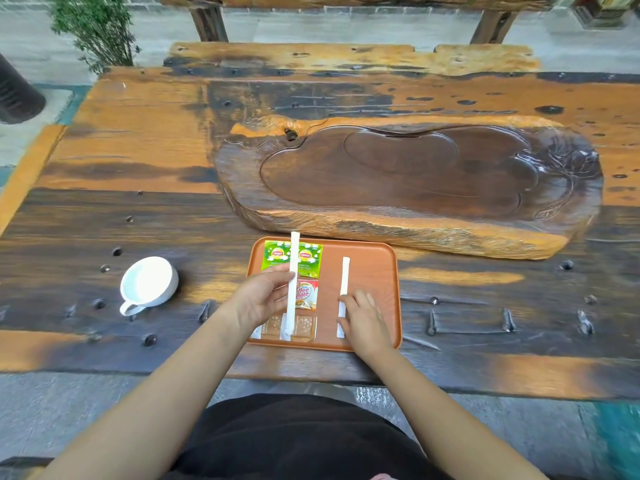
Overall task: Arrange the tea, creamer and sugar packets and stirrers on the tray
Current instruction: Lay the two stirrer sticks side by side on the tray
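Note:
An orange tray (pixel 374 271) lies at the table's near edge. Two green tea packets (pixel 306 259) sit side by side at its far left corner. Below them lies a red and white creamer packet (pixel 307 295), and nearest me are clear sugar packets (pixel 304 327). My left hand (pixel 258 297) pinches a long white wrapped stirrer (pixel 293 258) held lengthwise over these packets. A second wrapped stirrer (pixel 345 275) lies flat in the tray's middle; the fingers of my right hand (pixel 363 320) rest on its near end.
A white cup (pixel 149 282) stands on the table left of the tray. A large carved wooden tea board (pixel 415 188) fills the table behind the tray. A plant (pixel 97 29) and a wooden bench (pixel 346 57) are beyond the far edge.

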{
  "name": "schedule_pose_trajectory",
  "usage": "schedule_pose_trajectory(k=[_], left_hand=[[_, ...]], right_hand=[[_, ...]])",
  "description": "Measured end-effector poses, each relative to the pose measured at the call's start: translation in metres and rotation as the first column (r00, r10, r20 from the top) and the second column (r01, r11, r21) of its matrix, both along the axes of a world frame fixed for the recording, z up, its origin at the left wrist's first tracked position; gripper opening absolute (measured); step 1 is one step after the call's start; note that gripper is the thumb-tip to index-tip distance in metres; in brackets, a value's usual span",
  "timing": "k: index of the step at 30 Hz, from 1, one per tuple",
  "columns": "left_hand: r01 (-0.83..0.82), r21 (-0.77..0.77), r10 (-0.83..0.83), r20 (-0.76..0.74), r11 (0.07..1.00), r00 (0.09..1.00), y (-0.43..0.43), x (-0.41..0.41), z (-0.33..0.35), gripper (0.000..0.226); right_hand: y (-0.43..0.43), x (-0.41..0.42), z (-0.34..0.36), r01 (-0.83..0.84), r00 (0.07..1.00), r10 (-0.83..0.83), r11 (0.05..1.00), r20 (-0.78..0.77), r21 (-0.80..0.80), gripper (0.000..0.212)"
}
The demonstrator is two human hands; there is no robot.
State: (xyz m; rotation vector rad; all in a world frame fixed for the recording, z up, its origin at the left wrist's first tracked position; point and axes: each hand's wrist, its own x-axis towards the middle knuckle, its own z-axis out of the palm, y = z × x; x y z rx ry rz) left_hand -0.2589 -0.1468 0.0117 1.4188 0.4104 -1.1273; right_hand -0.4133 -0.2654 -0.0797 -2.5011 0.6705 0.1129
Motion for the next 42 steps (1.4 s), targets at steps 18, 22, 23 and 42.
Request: schedule_pose_trajectory(k=[18, 22, 23, 42], left_hand=[[-0.021, -0.013, 0.021, 0.008, 1.0, 1.0, -0.002, -0.011, 0.014, 0.019], [-0.036, -0.067, 0.033, -0.033, 0.997, 0.999, -0.012, -0.018, 0.019, 0.017], [-0.031, -0.079, 0.028, -0.039, 0.996, 0.999, -0.016, -0.02, 0.021, 0.017], [0.311, -0.422, -0.267, 0.161, 0.852, 0.95, -0.035, -0.027, 0.032, 0.017]], right_hand=[[-0.001, 0.003, 0.009, 0.025, 1.0, -0.026, 0.996, 0.015, 0.083, 0.042], [0.008, 0.013, 0.045, 0.143, 0.962, -0.245, 0.827, 0.121, 0.544, 0.018], [0.011, 0.016, 0.054, 0.125, 0.955, -0.27, 0.741, 0.123, 0.66, 0.014], [-0.007, -0.011, 0.109, 0.021, 0.884, -0.461, -0.134, -0.081, 0.991, 0.021]])
